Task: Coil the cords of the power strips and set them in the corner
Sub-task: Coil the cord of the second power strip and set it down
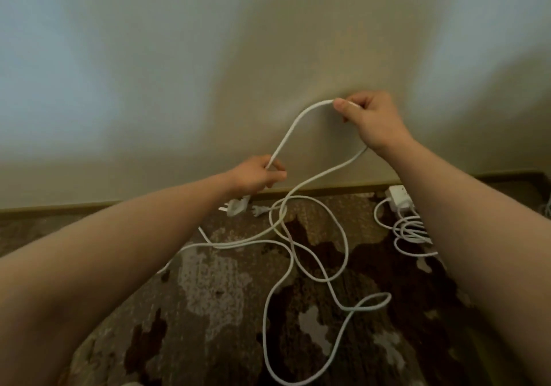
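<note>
Your left hand (259, 177) and right hand (369, 117) both pinch the white cord (290, 129); it arches between them and sprawls below, light, limp, easily tangled, so grip near each loop

Cord (301, 123), plug (237, 208) and pwr strip (398, 199) w/ coiled cord (411, 230) all showing white, carpet (208, 290) showing mottled brown/tan/grey blotch pattern w/ dark brown patches, wall (268, 42) reading beige, baseboard (89, 206) olive-tan.
</note>
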Demonstrator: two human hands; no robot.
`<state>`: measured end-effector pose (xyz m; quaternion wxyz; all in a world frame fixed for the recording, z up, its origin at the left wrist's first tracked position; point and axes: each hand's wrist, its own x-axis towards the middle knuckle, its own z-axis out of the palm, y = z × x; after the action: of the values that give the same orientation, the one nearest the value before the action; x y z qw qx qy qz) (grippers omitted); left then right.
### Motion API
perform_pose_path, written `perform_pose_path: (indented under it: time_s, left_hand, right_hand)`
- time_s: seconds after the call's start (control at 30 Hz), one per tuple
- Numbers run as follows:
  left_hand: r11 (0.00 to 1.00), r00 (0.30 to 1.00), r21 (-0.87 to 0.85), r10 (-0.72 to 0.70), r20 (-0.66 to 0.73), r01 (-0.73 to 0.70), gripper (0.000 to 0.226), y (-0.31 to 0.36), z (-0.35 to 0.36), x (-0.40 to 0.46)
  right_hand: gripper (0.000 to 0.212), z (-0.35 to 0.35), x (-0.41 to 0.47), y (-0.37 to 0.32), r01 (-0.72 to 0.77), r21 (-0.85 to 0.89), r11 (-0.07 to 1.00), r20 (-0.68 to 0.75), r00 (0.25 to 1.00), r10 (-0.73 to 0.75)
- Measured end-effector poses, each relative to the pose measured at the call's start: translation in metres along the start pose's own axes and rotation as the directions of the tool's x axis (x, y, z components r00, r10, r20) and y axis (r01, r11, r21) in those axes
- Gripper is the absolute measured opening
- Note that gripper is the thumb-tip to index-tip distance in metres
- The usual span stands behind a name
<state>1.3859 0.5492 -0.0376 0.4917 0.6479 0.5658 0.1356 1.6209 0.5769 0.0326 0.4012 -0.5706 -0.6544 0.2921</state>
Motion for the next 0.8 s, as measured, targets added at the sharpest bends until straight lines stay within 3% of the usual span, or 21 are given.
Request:
perform_pose_path:
  time_s: [0.1, 0.23, 0.4, 0.53, 0.63, 0.8]
  left_hand:
    - [0.992, 0.998, -0.124, 0.014, 0.064, -0.006, 0.040, 0.005, 0.044, 0.016]
    - [0.998, 1.000, 0.068, 0.009, 0.002, -0.009, 0.030, -0.009, 0.052, 0.024]
    - [0.997, 0.999, 0.074, -0.007, -0.050, 0.011, 0.049, -0.023, 0.033, 0.028]
    - [0.996, 0.997, 0.055, -0.070, 0.042, 0.068, 0.022, -0.026, 0.052, 0.031]
    - [0.999, 0.997, 0.037, -0.041, 0.059, 0.039, 0.026, -0.024, 0.044, 0.028]
    - [1.000, 0.981, -0.004, 0.008, -0.195, -0.008, 0.031, -0.006, -0.029, 0.013]
  right_hand:
    - [0.033, -0.013, 0.006, -0.005, 0.045, -0.006, 0.999, -0.042, 0.998, -0.045]
    - [0.032, -0.015, 0.001, 0.002, 0.039, -0.055, 0.998, -0.040, 0.998, -0.041]
    - [0.033, -0.008, -0.003, -0.004, 0.053, 0.074, 0.996, -0.033, 0.998, -0.051]
    - [0.030, 0.003, -0.003, -0.012, 0.064, 0.111, 0.992, -0.005, 0.998, -0.064]
    - [0.035, 0.001, -0.006, -0.005, 0.100, 0.059, 0.993, 0.013, 0.995, -0.101]
    - [0.042, 0.003, -0.021, 0.034, 0.028, -0.117, 0.993, 0.123, 0.992, -0.013]
